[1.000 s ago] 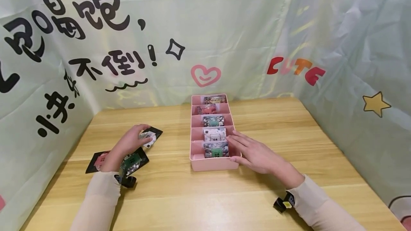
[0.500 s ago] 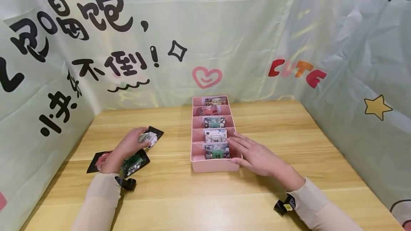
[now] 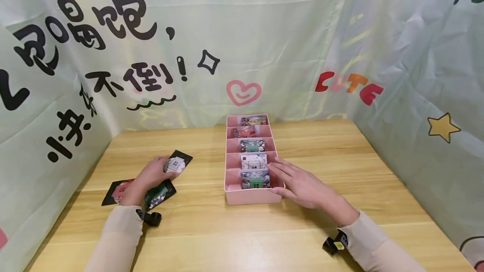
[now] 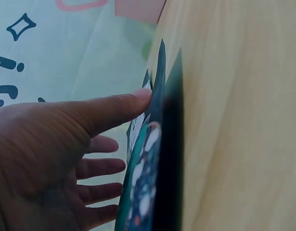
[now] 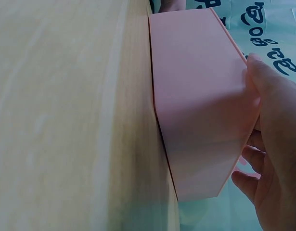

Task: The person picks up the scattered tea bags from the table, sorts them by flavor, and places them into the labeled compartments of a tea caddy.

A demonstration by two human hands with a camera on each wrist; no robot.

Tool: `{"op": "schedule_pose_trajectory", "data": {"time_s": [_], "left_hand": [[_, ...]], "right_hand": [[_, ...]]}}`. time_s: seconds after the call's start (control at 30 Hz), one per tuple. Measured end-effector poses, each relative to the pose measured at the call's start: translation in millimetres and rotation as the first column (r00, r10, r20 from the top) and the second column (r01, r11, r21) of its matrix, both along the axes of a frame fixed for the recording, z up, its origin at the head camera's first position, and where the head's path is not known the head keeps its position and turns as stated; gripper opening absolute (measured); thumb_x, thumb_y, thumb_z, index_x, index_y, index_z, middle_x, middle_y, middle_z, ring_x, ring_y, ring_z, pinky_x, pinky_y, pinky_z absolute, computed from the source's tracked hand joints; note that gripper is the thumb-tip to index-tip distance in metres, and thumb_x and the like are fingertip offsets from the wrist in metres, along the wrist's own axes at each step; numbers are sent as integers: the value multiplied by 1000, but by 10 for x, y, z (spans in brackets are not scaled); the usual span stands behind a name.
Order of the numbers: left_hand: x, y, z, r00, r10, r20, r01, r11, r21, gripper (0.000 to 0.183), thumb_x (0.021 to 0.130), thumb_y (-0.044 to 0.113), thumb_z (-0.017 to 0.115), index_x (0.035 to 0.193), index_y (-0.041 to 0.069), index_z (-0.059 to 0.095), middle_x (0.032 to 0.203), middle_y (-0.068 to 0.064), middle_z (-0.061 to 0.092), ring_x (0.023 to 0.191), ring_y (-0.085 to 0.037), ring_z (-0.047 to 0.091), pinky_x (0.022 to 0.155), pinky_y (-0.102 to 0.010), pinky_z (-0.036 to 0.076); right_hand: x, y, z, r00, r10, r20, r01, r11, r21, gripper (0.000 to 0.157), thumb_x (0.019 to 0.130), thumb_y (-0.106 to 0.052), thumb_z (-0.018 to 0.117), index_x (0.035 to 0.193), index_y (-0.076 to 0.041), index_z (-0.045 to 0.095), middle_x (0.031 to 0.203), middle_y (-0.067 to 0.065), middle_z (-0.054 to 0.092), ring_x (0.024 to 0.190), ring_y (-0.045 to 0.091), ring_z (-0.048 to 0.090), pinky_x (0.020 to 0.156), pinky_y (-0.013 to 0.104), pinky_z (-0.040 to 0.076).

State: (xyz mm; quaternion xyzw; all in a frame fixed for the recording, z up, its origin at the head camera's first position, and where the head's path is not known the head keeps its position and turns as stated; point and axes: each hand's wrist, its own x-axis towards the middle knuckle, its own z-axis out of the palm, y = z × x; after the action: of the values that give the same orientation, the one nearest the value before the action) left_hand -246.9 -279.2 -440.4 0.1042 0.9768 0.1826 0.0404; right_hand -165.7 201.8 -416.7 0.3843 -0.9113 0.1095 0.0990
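My left hand [image 3: 154, 175] is at the black-edged packet with a white label [image 3: 176, 164], on the left of the table; its thumb touches the packet's near side, and the other fingers reach along its left. Under and beside this hand lie a packet with a red label [image 3: 120, 190] and one with a green label [image 4: 137, 183], both partly covered by it. My right hand [image 3: 302, 183] rests on the right rim of the long pink divided box [image 3: 254, 197], thumb at the near corner. Each compartment holds packets, such as a green-labelled one [image 3: 255, 179] in front.
The wooden table [image 3: 234, 238] is bordered by printed cloth walls [image 3: 295, 53] at the back and both sides. Each wrist wears a small black camera, such as the left one [image 3: 151, 218]. The box's far end stands close to the back cloth.
My left hand has drawn back slightly toward me and off the white-labelled packet, so more of that packet shows. The right hand stays on the box rim.
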Motion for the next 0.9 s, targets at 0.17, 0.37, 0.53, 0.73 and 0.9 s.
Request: {"op": "schedule_pose_trajectory", "data": {"time_s": [0.17, 0.37, 0.53, 0.73, 0.9], "left_hand": [[29, 17, -6, 1000, 7, 14, -6, 1000, -29, 80, 90, 40, 69, 138, -18, 41, 136, -40, 41, 120, -53, 44, 94, -59, 41], [54, 39, 2, 1000, -7, 16, 8, 999, -44, 75, 91, 39, 68, 135, -17, 45, 136, -39, 42, 120, -53, 44, 95, -59, 41], [25, 27, -13, 1000, -23, 21, 22, 999, 34, 76, 89, 36, 71, 138, -14, 43, 134, -37, 45, 111, -46, 52, 90, -56, 44], [-28, -16, -21, 998, -13, 54, 5, 988, 151, 81, 85, 32, 77, 141, -14, 39, 131, -36, 49, 94, -33, 54, 83, -49, 46], [-19, -20, -6, 999, 13, 50, -19, 993, 115, 83, 83, 35, 78, 138, -15, 42, 132, -39, 43, 101, -40, 50, 85, -52, 44]], "right_hand": [[8, -3, -17, 1000, 10, -3, -10, 1000, -4, 68, 100, -49, 49, 151, -7, 38, 155, 12, 34, 145, 28, 26, 114, 47, 30], [14, -3, -34, 1000, 6, 2, -6, 1000, -3, 68, 99, -50, 49, 151, -7, 37, 155, 12, 34, 145, 27, 26, 114, 45, 29], [19, -6, -19, 1000, 2, -1, -2, 1000, -8, 68, 100, -50, 49, 151, -7, 38, 155, 13, 35, 144, 28, 27, 113, 46, 30], [14, -5, 3, 1000, -1, -9, 1, 1000, -10, 68, 99, -51, 49, 151, -8, 38, 154, 12, 36, 144, 28, 28, 113, 47, 31], [7, -1, -3, 1000, -9, 0, 9, 1000, 0, 68, 99, -51, 49, 152, -9, 37, 155, 11, 34, 145, 27, 26, 113, 46, 30]]}}
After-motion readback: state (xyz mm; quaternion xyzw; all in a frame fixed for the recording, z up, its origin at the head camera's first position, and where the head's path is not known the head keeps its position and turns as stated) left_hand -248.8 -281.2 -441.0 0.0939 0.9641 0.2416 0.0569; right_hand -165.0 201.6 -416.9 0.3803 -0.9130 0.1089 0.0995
